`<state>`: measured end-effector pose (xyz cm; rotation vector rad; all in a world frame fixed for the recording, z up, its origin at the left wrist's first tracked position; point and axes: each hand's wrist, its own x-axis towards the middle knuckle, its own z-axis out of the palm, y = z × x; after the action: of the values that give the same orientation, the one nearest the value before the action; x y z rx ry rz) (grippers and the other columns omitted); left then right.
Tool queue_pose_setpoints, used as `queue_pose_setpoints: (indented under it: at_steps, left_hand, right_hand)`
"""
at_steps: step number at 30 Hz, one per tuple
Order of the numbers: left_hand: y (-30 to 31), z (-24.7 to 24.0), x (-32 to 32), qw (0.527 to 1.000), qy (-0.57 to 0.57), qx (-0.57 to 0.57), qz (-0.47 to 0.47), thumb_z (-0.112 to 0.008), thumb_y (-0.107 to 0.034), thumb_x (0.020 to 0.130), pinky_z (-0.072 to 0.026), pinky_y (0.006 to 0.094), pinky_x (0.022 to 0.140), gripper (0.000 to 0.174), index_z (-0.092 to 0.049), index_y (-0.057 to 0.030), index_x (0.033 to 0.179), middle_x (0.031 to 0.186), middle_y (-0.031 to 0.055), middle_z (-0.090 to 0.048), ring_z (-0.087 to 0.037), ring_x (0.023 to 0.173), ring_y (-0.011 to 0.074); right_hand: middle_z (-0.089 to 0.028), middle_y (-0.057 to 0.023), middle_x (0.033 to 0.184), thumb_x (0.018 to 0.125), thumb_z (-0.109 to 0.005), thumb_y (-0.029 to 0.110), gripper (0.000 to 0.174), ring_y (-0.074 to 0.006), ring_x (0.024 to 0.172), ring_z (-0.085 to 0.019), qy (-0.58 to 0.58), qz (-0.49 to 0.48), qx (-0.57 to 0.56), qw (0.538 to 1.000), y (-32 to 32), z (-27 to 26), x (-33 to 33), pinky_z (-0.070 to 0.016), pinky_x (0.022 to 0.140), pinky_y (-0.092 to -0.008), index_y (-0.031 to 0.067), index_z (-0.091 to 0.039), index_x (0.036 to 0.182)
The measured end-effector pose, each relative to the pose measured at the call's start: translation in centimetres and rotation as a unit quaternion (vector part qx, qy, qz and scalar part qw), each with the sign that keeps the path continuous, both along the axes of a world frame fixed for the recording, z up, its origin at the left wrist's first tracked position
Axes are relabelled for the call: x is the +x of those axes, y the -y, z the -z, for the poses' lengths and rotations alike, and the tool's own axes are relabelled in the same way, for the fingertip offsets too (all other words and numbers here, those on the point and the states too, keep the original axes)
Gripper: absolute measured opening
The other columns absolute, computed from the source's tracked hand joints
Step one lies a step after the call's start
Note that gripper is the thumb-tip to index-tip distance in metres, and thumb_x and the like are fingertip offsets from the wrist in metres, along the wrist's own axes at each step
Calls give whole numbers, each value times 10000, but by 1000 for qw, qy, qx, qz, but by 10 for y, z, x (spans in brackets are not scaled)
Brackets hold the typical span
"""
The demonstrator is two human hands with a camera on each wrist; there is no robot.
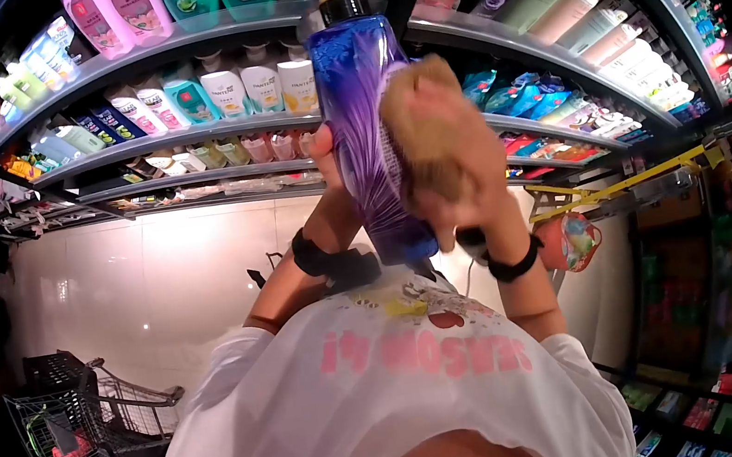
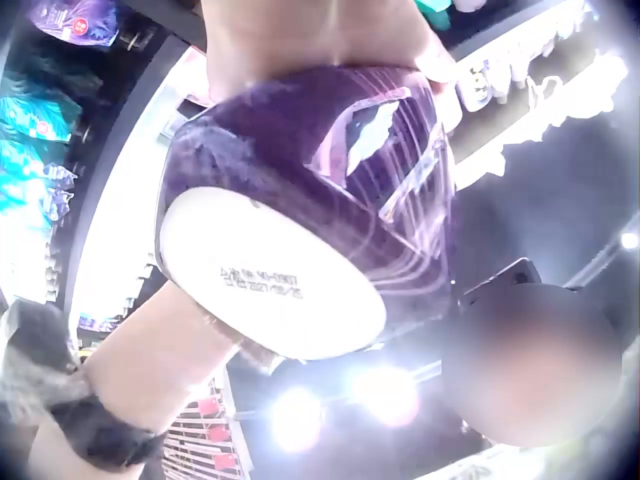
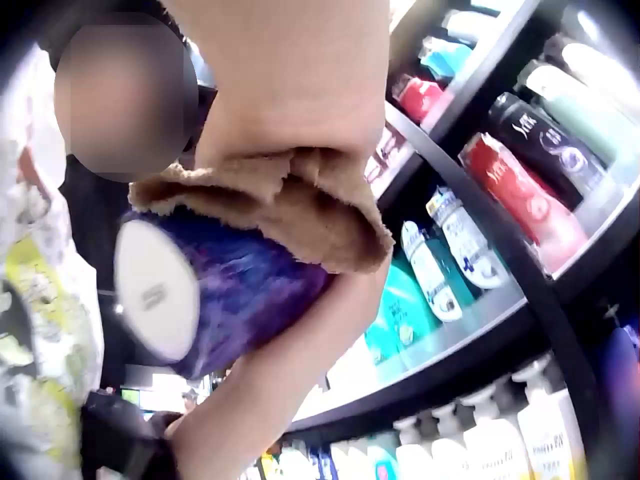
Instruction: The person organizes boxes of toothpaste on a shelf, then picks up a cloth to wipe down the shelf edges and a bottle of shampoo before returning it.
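Note:
A blue and purple pump bottle (image 1: 355,99) with a black top stands upright before the shelves, held up in the air. My left hand (image 1: 325,155) grips it from the left side, most of its fingers hidden behind it. Against the bottle's right side my right hand (image 1: 465,144), blurred, holds a brown cloth (image 1: 417,114). The left wrist view shows the bottle's white oval base (image 2: 270,275) with printed characters. From the right wrist, the cloth (image 3: 335,220) appears bunched under the hand and lies over the bottle's side.
Curved shelves (image 1: 185,142) of shampoo bottles stand ahead, with more shelving (image 1: 602,46) at the right. A shopping cart (image 1: 98,416) is at the lower left on the pale tiled floor (image 1: 193,262). A yellow ladder (image 1: 631,182) and an orange bucket (image 1: 567,242) stand at the right.

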<state>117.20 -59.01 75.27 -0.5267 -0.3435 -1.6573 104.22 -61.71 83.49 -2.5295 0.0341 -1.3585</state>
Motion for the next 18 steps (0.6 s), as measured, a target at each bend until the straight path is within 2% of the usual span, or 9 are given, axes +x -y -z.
queue_pose_setpoints:
  at_steps: [1, 3, 5, 8, 10, 12, 14, 16, 18]
  left_hand:
    - [0, -4, -2, 999, 11, -20, -37, -476, -623, 721, -333, 403, 1005, 884, -279, -7, 1323, 1294, 164, -396, -436, 1160, 285]
    - [-5, -6, -5, 993, 40, 7, -107, -501, -618, 708, -367, 413, 978, 876, -317, -1, 1302, 1260, 168, -430, -462, 1130, 291]
    - [-7, 1, 2, 997, 10, -17, -71, -499, -623, 708, -384, 417, 961, 869, -333, 0, 1292, 1248, 171, -441, -473, 1117, 293]
    - [-18, 0, 3, 998, -28, 15, -57, -490, -623, 716, -424, 428, 917, 836, -376, -1, 1264, 1209, 176, -477, -505, 1074, 303]
    - [-24, 1, 7, 987, 56, 131, -70, -478, -604, 730, -424, 426, 916, 803, -388, -4, 1256, 1195, 176, -490, -513, 1058, 309]
    - [-18, -2, 5, 982, 76, 139, -103, -463, -606, 724, -429, 424, 909, 798, -406, -2, 1242, 1182, 177, -499, -522, 1039, 312]
    - [-14, 10, 6, 980, 106, 134, -100, -555, -746, 599, -312, 431, 1025, 1107, -184, -33, 1361, 1354, 172, -303, -342, 1227, 309]
    - [-22, -12, 5, 976, 113, 156, -98, -557, -725, 620, -326, 433, 1013, 1060, -224, -30, 1348, 1334, 171, -329, -365, 1205, 306]
    - [-21, -9, 3, 998, -63, -21, 10, -439, -602, 731, -436, 443, 890, 818, -382, 22, 1257, 1202, 204, -478, -516, 1047, 315]
  right_hand:
    - [-523, -208, 1158, 605, -658, 219, 361, -379, 1077, -496, -13, 35, 2, 999, 2, -10, 2, -401, 890, -448, 19, -541, 881]
    - [-507, -235, 1174, 604, -662, 205, 381, -386, 1100, -483, 20, 62, 161, 985, -4, -15, 4, -387, 906, -439, -25, -529, 876]
    - [-510, -241, 1167, 602, -660, 192, 378, -398, 1104, -477, 38, 65, 186, 980, -8, -9, 6, -386, 907, -450, -35, -519, 869]
    - [-538, -232, 1130, 590, -649, 171, 346, -419, 1089, -480, 50, 9, 106, 993, -15, 3, 3, -392, 900, -471, -18, -536, 858]
    - [-567, -221, 1082, 578, -636, 158, 300, -433, 1065, -488, 17, 10, 59, 998, -34, 6, -2, -401, 886, -495, 1, -536, 813]
    - [-576, -213, 1065, 575, -641, 174, 274, -428, 1062, -493, 4, 17, 54, 998, -47, 8, -5, -409, 874, -502, 25, -539, 780]
    - [-577, -219, 1056, 588, -647, 188, 278, -426, 1062, -493, -35, 19, -18, 999, -51, 3, -5, -411, 869, -508, 32, -545, 795]
    - [-571, -228, 1066, 589, -654, 200, 320, -427, 1072, -490, -29, -16, -27, 999, -40, -1, -3, -393, 888, -517, 18, -564, 836]
    - [-553, -246, 1096, 577, -649, 189, 356, -436, 1100, -470, 36, -30, 76, 996, -31, -6, 1, -359, 923, -516, -8, -561, 860]
